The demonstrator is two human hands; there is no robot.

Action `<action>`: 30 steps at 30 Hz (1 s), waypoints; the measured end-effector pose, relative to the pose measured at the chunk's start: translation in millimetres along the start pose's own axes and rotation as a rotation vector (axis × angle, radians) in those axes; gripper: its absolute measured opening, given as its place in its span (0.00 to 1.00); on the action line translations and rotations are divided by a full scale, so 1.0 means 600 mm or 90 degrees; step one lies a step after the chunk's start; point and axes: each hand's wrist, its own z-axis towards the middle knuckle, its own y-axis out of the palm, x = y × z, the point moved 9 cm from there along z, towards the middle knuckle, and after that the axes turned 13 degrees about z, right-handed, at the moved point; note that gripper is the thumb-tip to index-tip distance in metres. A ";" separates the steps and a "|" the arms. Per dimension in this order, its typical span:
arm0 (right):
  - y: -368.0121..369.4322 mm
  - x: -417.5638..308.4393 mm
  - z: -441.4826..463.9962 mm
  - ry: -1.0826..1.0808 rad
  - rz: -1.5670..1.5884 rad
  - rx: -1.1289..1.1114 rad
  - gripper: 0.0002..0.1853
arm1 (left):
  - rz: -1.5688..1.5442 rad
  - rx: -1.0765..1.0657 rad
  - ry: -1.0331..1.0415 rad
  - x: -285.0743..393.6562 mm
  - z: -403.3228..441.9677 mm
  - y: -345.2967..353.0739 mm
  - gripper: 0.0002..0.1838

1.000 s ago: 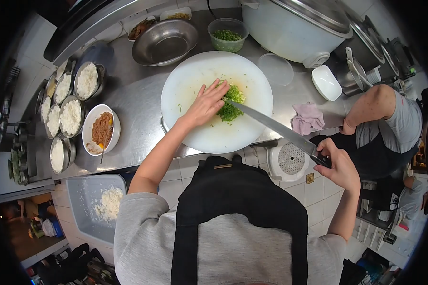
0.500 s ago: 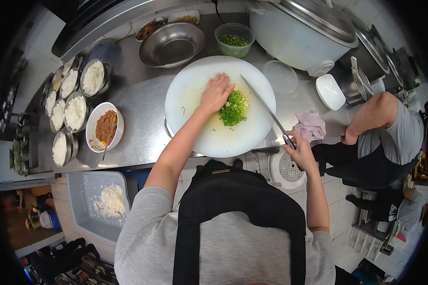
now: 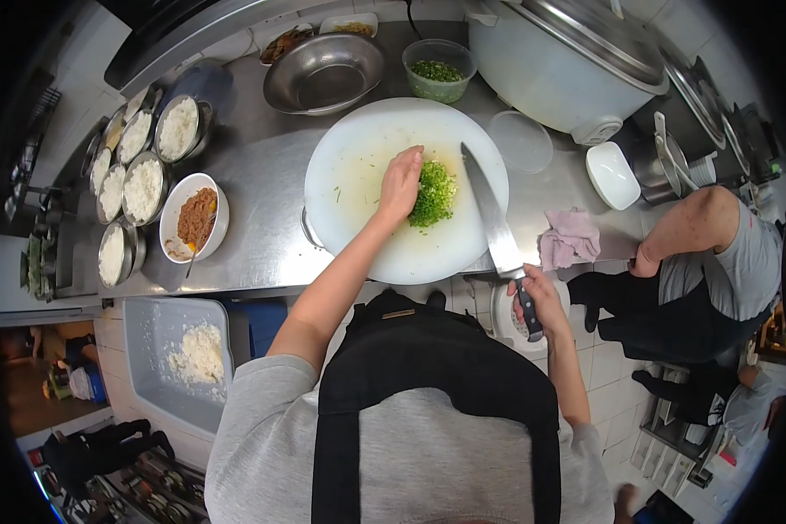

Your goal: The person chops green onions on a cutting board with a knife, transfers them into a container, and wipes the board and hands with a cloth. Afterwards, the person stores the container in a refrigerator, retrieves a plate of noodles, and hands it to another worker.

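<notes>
Left hand [image 3: 400, 185]: set on edge at the left side of the greens, fingers pressed together and gripping nothing; half a second earlier it lay flatter, fingers spread. The greens [image 3: 434, 196], a loose heap of finely cut pale-to-dark bits, lie just right of the board's middle, seemingly against the palm. Right hand [image 3: 541, 301]: closed round the black handle of the knife [image 3: 489, 205], past the counter's near edge; the blade, previously almost edge-on, now shows its broad, polished face inside the board's right edge, clear of the greens. The change suggests gathering rather than cutting at this instant. The board [image 3: 345, 231] is a smooth white disc, stained yellowish near its middle, on a steel counter [image 3: 262, 253]. Toward the counter's far edge: a round metal bowl [image 3: 323, 80] and a translucent tub [image 3: 432, 87] of chopped green. By its near edge, right: a crumpled mauve cloth [image 3: 569, 237].
</notes>
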 end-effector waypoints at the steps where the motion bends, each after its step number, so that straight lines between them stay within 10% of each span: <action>1: 0.006 0.008 -0.004 0.020 -0.013 -0.002 0.17 | 0.010 0.026 -0.006 0.001 -0.004 0.000 0.26; 17: 0.175 -0.007 0.026 -0.034 -0.291 -0.087 0.21 | 0.096 0.216 -0.072 0.015 -0.017 0.009 0.20; 30: 0.269 -0.082 0.017 -0.052 -0.381 -0.132 0.22 | -0.362 0.423 -0.295 -0.069 -0.037 -0.048 0.09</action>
